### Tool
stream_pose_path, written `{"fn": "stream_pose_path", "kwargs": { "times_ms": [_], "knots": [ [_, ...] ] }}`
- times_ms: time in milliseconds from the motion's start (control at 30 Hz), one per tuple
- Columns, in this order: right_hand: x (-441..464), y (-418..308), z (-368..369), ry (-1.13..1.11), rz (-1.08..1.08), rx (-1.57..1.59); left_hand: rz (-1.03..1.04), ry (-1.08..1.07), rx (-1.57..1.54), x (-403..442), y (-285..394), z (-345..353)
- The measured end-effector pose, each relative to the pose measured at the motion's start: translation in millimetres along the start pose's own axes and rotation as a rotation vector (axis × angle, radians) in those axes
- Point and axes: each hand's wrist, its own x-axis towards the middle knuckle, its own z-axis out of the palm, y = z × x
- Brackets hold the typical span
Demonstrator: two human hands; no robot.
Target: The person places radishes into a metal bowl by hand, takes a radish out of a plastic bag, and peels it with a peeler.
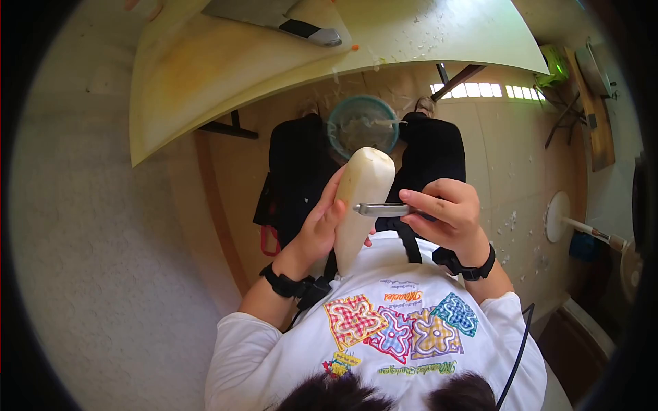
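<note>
A long white radish [364, 179], pale and smooth, stands tilted in front of my chest with its thick end pointing away from me. My left hand [322, 222] wraps round its left side, fingers partly hidden behind it. In my right hand [445, 212] is a metal peeler [384, 209], pinched between thumb and fingers. The peeler's head lies across the middle of the radish, seemingly touching it. Below the radish, between my feet, a blue-rimmed basin [363, 99] holds what look like pale peelings.
A yellowish table [439, 34] spans the far side, bearing a cutting board [205, 61], a cleaver [274, 17] and small scraps. White bits [510, 222] lie on the floor at right. A fan [558, 216] stands further right. A cable [517, 349] runs beside my right sleeve.
</note>
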Motion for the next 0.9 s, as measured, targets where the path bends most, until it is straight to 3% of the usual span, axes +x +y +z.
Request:
{"fn": "stream_pose_path", "kwargs": {
  "times_ms": [167,267,367,433,500,567,767,900],
  "knots": [
    [-1.4,0.5,9.9,-0.007,-0.031,-0.096,-0.044,0.000,0.032,0.2,-1.5,-3.2],
    [-0.7,-1.3,8.9,-0.012,0.039,-0.089,-0.043,0.007,0.060,-1.2,-1.7,-2.8],
    [9.1,2.5,-0.1,0.097,0.251,-0.245,-0.054,-0.021,0.030,-6.5,-7.6,0.9],
    [3.0,25.8,-3.7,0.127,0.411,-0.202,-0.006,-0.096,0.006,-6.2,-9.7,6.8],
    [-1.3,35.5,-3.9,0.172,0.381,-0.098,-0.025,-0.085,-0.002,-2.3,-4.2,6.4],
    [-10.7,31.2,-4.3,0.287,0.685,0.281,-0.033,-0.046,-0.077,-3.1,-3.5,1.9],
    [-19.1,14.2,5.0,0.160,0.647,0.348,-0.055,-0.019,-0.293,6.9,-17.9,-16.9],
    [-18.7,8.5,8.9,-0.137,0.374,0.168,-0.108,0.079,-0.341,8.4,-22.5,-18.7]
  ]
}}
